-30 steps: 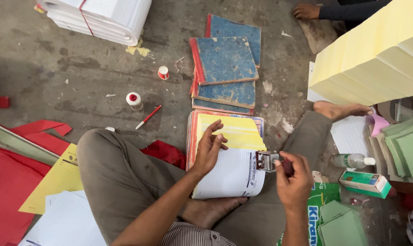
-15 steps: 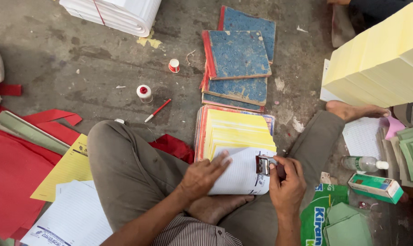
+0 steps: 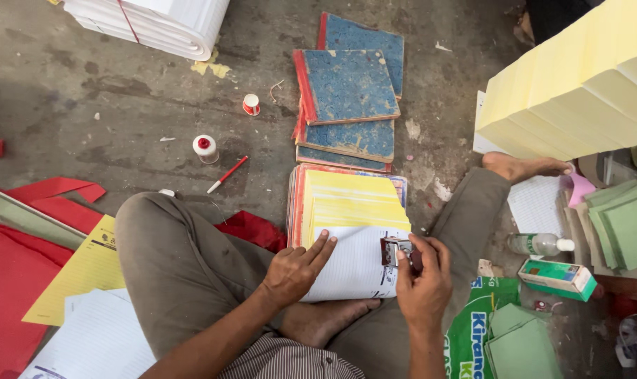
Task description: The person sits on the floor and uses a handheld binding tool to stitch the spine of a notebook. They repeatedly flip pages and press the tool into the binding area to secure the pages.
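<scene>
I sit cross-legged on a concrete floor. My left hand [image 3: 295, 269] lies flat, fingers spread, on a white lined sheet [image 3: 353, 263] that tops a stack of yellow and white pads [image 3: 352, 200] in front of me. My right hand [image 3: 424, 281] grips a small metal stapler [image 3: 396, 249] at the sheet's right edge. The stapler's jaws sit over the paper's edge.
Blue-covered books with red spines [image 3: 346, 88] lie beyond the pads. Two thread spools [image 3: 205, 147] and a red pen [image 3: 227, 173] lie on the floor at left. Red and yellow sheets [image 3: 80, 270] sit at left, a tall yellow paper stack [image 3: 578, 91] at right, a bottle [image 3: 540, 243] and green box [image 3: 557, 277] beside it.
My left hand came down from the yellow pad's edge and now presses flat on the white sheet. My right hand brought the stapler onto the sheet's right edge.
</scene>
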